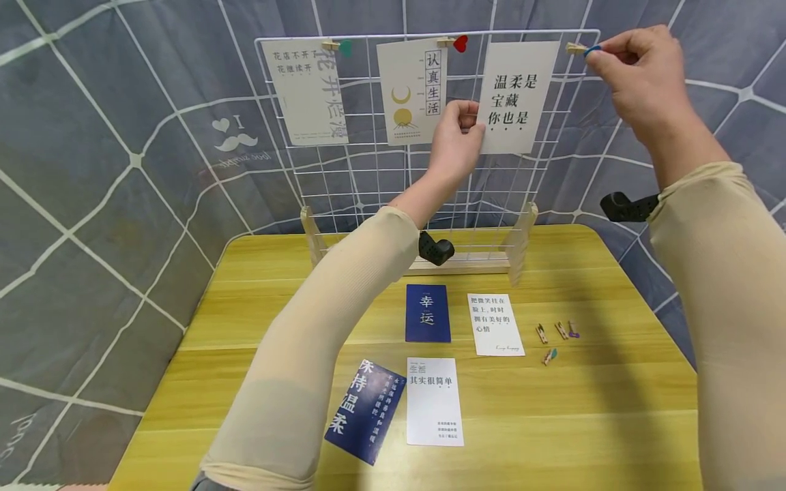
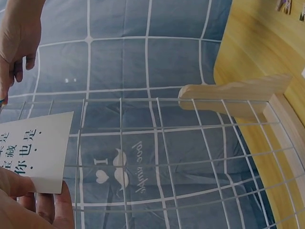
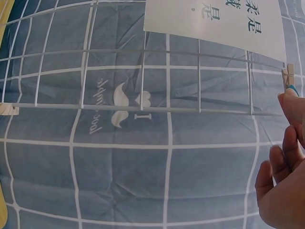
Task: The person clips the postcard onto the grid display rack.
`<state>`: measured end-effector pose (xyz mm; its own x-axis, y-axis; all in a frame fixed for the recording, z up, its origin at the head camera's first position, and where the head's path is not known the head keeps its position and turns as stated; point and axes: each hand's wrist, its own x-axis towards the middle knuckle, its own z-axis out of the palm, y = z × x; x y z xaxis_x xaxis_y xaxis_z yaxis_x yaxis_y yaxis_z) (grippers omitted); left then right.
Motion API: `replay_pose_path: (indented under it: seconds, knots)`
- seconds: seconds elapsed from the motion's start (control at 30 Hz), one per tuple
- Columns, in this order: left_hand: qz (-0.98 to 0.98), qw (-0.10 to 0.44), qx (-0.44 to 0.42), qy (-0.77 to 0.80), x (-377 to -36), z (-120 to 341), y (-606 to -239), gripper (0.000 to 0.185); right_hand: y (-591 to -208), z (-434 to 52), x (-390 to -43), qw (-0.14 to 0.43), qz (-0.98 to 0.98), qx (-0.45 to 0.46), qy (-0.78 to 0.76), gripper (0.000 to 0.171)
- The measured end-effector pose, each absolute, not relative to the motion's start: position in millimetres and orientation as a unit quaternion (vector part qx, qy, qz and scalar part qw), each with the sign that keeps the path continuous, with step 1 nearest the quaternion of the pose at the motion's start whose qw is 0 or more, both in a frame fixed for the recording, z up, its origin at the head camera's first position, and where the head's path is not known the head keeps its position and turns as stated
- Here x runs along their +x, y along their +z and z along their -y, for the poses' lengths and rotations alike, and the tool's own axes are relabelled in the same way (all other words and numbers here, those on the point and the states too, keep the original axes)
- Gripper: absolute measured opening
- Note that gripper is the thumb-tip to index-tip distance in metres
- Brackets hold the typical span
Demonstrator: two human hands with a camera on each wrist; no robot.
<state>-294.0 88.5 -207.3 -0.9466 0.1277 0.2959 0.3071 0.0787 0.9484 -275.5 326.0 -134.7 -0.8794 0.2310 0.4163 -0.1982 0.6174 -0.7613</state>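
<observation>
With thumb and fingers, my left hand [image 1: 457, 140] pinches the lower left edge of a white card [image 1: 518, 95] with dark printed characters, held upright against the white wire grid [image 1: 381, 174]. Up at the grid's top right, my right hand [image 1: 645, 71] pinches a small wooden clothespin [image 1: 575, 48] by its end with a blue decoration. The clothespin's tip is just right of the card's top right corner. Two more cards hang to the left: a moon card [image 1: 414, 88] under a clothespin with a red heart [image 1: 460, 43], and a white card [image 1: 307, 95] under one with a green decoration [image 1: 345, 48].
Wooden feet [image 1: 518, 239] support the grid on a yellow wood-grain table [image 1: 245, 307]. On the table lie a dark blue card [image 1: 428, 327], a tilted blue card [image 1: 368, 409], white cards [image 1: 497, 341] [image 1: 434, 409], and several small clothespins [image 1: 542, 333] at right. Grey checked cloth [image 1: 153, 239] hangs behind.
</observation>
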Motion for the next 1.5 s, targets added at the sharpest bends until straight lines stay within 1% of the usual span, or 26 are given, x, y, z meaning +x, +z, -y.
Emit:
replay_pose_path:
  seconds: [0.17, 0.53, 0.67, 0.7, 0.77, 0.83, 0.97, 1.23, 1.3, 1.4, 1.5]
  knots:
    - [0.727, 0.066, -0.144, -0.668, -296, -90, -205, 0.023, -134, -324, -279, 0.251, 0.861, -0.011, 0.442, 0.015]
    - [0.739, 0.069, -0.141, -0.656, -299, -95, -203, 0.024, -132, -321, -283, 0.244, 0.856, -0.020, 0.455, 0.017]
    - [0.742, 0.070, -0.137, -0.652, -301, -97, -202, 0.025, -129, -320, -285, 0.237, 0.852, -0.026, 0.466, 0.008]
    - [0.744, 0.071, -0.137, -0.651, -302, -97, -202, 0.026, -129, -320, -285, 0.235, 0.851, -0.026, 0.468, 0.008]
    - [0.747, 0.072, -0.136, -0.647, -302, -98, -202, 0.026, -129, -319, -286, 0.236, 0.849, -0.026, 0.471, 0.013]
    - [0.751, 0.072, -0.132, -0.643, -302, -99, -202, 0.027, -129, -318, -286, 0.237, 0.850, -0.025, 0.470, 0.014]
    - [0.756, 0.072, -0.118, -0.640, -302, -101, -200, 0.026, -129, -316, -287, 0.239, 0.851, -0.021, 0.468, 0.008]
    - [0.771, 0.078, -0.105, -0.624, -301, -103, -197, 0.026, -128, -314, -288, 0.233, 0.850, -0.023, 0.471, 0.008]
    - [0.772, 0.076, -0.104, -0.623, -301, -104, -197, 0.026, -128, -314, -288, 0.233, 0.850, -0.024, 0.471, 0.015]
    - [0.771, 0.078, -0.103, -0.624, -301, -105, -197, 0.026, -128, -314, -290, 0.235, 0.850, -0.025, 0.470, 0.007]
    - [0.770, 0.081, -0.102, -0.624, -302, -105, -198, 0.026, -127, -314, -291, 0.236, 0.851, -0.025, 0.468, 0.010]
